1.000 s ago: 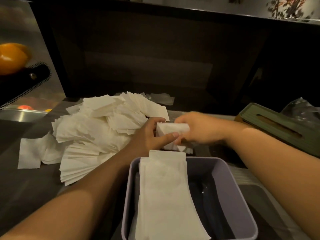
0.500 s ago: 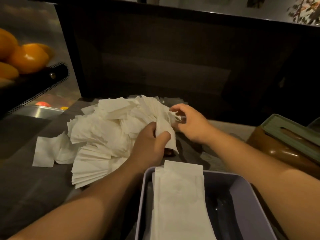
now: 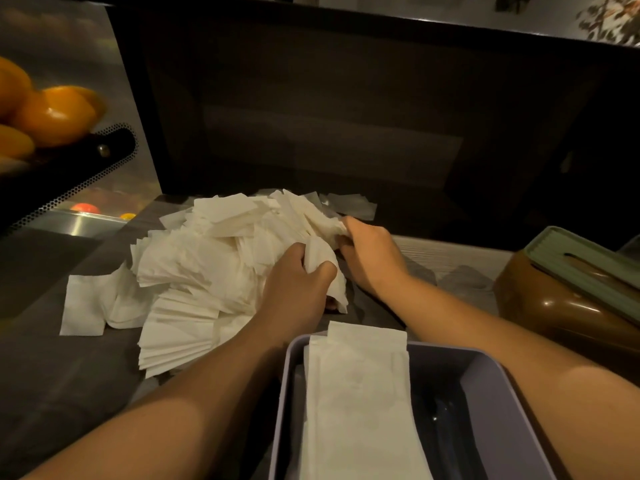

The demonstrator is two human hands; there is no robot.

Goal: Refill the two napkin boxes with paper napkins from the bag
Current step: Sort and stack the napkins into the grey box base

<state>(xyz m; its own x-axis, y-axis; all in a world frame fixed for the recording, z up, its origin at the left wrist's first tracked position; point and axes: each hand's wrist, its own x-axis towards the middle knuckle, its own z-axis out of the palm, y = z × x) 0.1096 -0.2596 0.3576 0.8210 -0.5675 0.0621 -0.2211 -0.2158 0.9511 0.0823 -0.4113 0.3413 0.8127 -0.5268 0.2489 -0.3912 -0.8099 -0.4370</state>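
Loose napkin pile [image 3: 221, 258] heaped on the dark bench [image 3: 52, 382], just beyond the lavender box [image 3: 491, 410] holding a flat stack [image 3: 356, 393]. Left hand [image 3: 294, 292] curled round one napkin at the pile's right edge, thumb over the fold. Right hand [image 3: 370, 254] beside it, fingers [image 3: 343, 230] pinching the pile's far right fringe.

One head-worn camera looks forward and down, close over the counter [image 3: 62, 393].
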